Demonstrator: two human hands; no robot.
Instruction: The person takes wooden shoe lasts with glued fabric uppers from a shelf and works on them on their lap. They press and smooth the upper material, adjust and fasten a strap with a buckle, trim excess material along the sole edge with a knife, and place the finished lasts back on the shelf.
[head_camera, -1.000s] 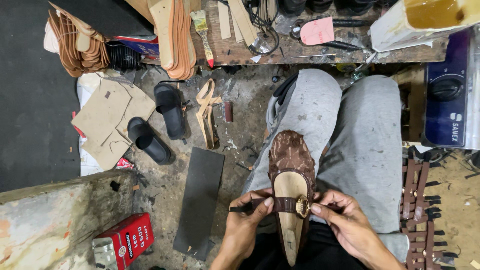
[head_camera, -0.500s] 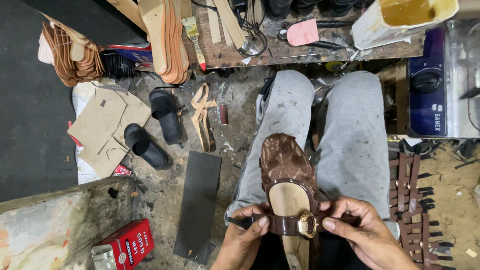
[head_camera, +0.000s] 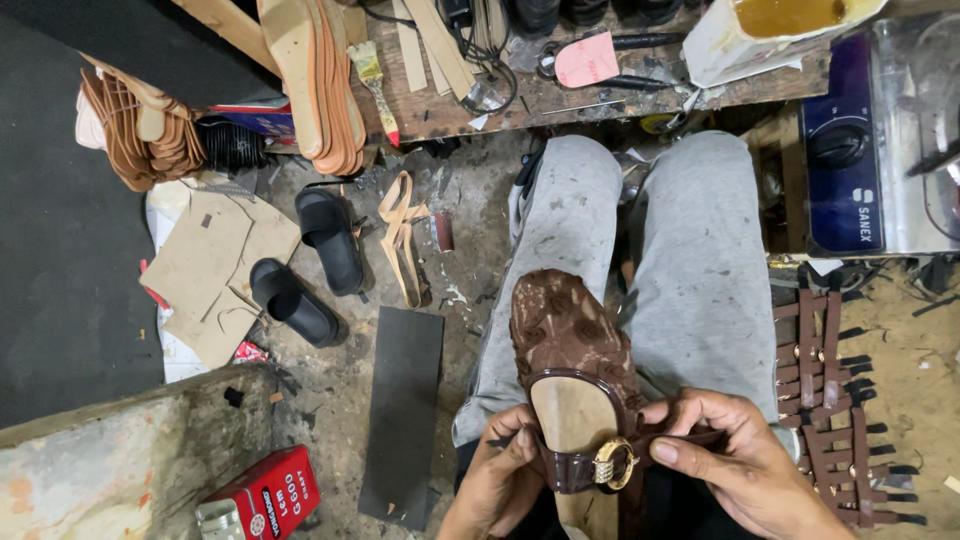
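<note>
We now hold the brown lace-fronted sandal (head_camera: 570, 345) closer on our lap; our left hand (head_camera: 500, 478) and right hand (head_camera: 735, 462) pinch its glossy brown strap (head_camera: 565, 470) tighter, either side of the gold buckle (head_camera: 612, 462).

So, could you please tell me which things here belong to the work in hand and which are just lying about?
In hand:
- brown shoe on the lap
- its buckled strap, gripped by the left hand and right hand

Lying about:
- black slippers
- red tin
- dark sheet on the floor
- cardboard pieces
- brush
- stacked soles
- brown straps
</note>
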